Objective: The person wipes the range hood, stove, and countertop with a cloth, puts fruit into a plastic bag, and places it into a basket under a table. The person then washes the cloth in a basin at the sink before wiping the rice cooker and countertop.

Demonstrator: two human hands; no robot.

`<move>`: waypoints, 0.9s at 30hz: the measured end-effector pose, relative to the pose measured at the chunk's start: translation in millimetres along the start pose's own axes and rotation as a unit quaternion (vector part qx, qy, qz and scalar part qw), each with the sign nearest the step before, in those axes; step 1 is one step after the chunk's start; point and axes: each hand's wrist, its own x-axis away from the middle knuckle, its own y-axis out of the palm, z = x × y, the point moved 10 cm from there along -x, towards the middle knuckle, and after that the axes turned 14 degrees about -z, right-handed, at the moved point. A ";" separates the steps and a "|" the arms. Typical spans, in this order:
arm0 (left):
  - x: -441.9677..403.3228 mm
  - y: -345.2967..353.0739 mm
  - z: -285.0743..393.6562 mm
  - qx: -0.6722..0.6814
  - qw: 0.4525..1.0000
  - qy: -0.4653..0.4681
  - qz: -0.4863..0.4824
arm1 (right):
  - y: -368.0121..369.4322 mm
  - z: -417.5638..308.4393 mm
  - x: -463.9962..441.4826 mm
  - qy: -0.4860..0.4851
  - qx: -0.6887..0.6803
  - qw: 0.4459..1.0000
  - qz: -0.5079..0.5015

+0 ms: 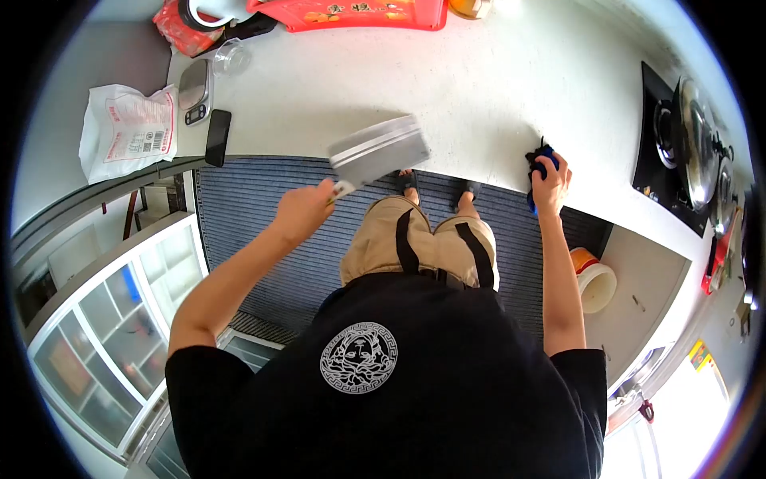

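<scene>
My left hand (305,212) is closed round the handle of a cleaver (380,152). The broad blade points up and to the right, over the front edge of the white counter (463,88); it is slightly smeared, and I cannot tell whether it touches the counter. At the counter's front edge on the right, my right hand (552,187) grips a bunched dark blue cloth (541,156). Part of the cloth hangs below the hand.
A phone (218,137), a kitchen scale (194,89) and a white printed bag (129,132) lie at the left. A red crate (359,14) stands at the back. At the right is a black stove (666,144) with a lidded pan (696,144). Below, a bucket (597,289).
</scene>
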 end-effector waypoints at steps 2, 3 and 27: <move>-27.1 -12.4 26.8 -0.027 0.999 0.030 0.017 | 0.2 1.1 1.0 -0.003 -0.005 1.000 0.004; -38.0 -13.4 37.1 -0.040 0.998 0.044 0.029 | 1.8 3.1 2.5 0.003 -0.001 1.000 -0.001; -3.4 -35.1 -79.5 -0.129 0.991 0.003 0.019 | 3.1 7.6 0.6 0.002 0.017 1.000 0.011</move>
